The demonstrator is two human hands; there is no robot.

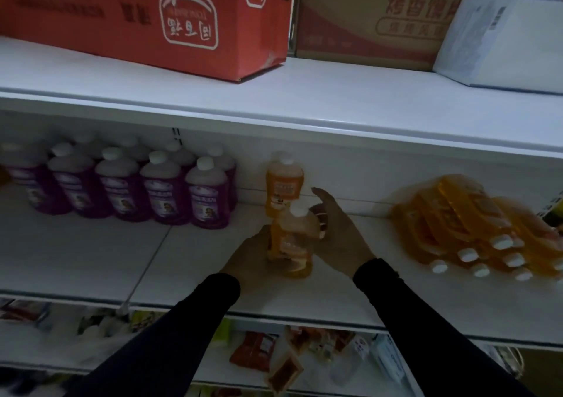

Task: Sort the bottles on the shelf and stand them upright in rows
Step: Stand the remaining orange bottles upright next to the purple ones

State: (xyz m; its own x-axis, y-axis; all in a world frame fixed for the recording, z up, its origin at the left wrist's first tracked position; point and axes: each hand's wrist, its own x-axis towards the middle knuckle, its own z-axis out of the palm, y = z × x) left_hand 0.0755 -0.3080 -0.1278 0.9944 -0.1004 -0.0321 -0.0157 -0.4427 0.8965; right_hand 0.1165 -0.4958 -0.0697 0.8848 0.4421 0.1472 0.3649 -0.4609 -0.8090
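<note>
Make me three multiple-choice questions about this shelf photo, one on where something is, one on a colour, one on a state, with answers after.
1. Where is the heap of lying orange bottles?
A. right end of the shelf
B. left end
C. top shelf

2. What colour are the bottles standing in rows on the left?
A. green
B. purple
C. blue

3. How is the bottle in the left hand placed?
A. lying flat
B. upside down
C. upright, cap on top

Answers: 1 A, the heap lies at the right with white caps facing forward. 2 B, their liquid and labels are purple. 3 C, its white cap points up, while the right hand is open beside it.
</note>
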